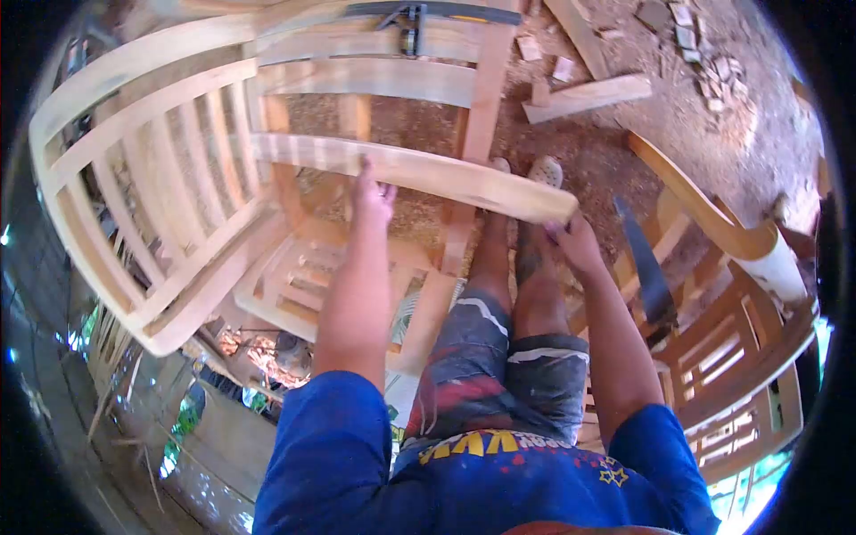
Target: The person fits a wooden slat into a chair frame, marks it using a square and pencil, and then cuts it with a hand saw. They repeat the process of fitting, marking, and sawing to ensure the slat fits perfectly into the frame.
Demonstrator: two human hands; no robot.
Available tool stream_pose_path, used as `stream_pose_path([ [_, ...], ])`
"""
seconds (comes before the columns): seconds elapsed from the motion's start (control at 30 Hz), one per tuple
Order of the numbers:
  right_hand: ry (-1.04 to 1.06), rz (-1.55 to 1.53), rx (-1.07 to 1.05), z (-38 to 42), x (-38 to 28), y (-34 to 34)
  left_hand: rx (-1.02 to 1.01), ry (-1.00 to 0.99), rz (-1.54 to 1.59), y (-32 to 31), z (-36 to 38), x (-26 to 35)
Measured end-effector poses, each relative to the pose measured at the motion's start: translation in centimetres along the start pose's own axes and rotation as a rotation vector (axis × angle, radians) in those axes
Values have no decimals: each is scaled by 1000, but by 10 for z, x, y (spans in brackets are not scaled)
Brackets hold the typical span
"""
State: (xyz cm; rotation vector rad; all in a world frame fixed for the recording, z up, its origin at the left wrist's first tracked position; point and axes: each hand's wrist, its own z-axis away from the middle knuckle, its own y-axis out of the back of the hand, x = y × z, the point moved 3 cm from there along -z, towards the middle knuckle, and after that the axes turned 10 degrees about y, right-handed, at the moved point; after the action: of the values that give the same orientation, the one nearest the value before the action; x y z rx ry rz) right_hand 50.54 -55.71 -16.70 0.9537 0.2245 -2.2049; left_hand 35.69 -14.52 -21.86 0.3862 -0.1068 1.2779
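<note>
A long, slightly curved wooden board [446, 177] lies across the view in front of my legs. My left hand [374, 193] grips its lower edge left of the middle, with the fingers bent round it. At the board's right end, my right hand [571, 236] holds the tip between thumb and fingers. The board's left end overlaps a pale wooden chair frame [481, 98] with a slatted side [201, 169]; whether they touch, I cannot tell. Parts of my fingers are hidden behind the board.
A handsaw [646, 267] leans at the right beside slatted wooden furniture [722, 357] and a curved wooden piece [695, 192]. Offcuts [593, 96] and small wood blocks [718, 80] lie on the dirt floor. A clamp [410, 31] sits at the frame's top.
</note>
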Motion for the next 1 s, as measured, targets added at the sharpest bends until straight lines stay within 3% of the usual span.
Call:
stream_pose_path([
  [0.03, 19, 1, 35, 16, 21, 10, -5, 21, 32, -3, 11, -2],
  [0.17, -311, -85, -25, 97, 106, 71, -64, 0, 127, 5, 14, -8],
  [0.23, -334, -112, 17, 139, 120, 105, -96, -7, 142, 9, 17, -19],
  [0.3, -415, 38, -72, 170, 155, 139, -170, 3, 162, 4, 22, -48],
  [0.4, -641, -83, 103, 208, 134, 158, -129, 31, 228, -26, 82, -93],
  [0.53, -769, -143, 324, 245, 153, 183, -95, 146, 328, -55, 138, -130],
  [0.6, -798, -186, 389, 257, 151, 190, -201, 123, 338, -59, 141, -138],
  [0.63, -802, -205, 381, 257, 143, 187, -256, 116, 337, -72, 157, -130],
  [0.67, -808, -224, 382, 259, 137, 185, -114, 74, 386, -85, 170, -124],
  [0.73, -794, -247, 339, 270, 152, 182, -131, 18, 337, -104, 192, -102],
  [0.8, -766, -218, 183, 267, 174, 162, -490, -51, 270, -109, 201, -67],
  [0.83, -746, -206, 96, 260, 176, 152, -839, -92, 221, -114, 211, -51],
  [0.9, -734, -107, -38, 233, 119, 121, -472, -229, 215, -158, 263, -2],
  [1.0, -641, -92, -194, 212, 113, 90, -445, -398, 85, -189, 298, 58],
])
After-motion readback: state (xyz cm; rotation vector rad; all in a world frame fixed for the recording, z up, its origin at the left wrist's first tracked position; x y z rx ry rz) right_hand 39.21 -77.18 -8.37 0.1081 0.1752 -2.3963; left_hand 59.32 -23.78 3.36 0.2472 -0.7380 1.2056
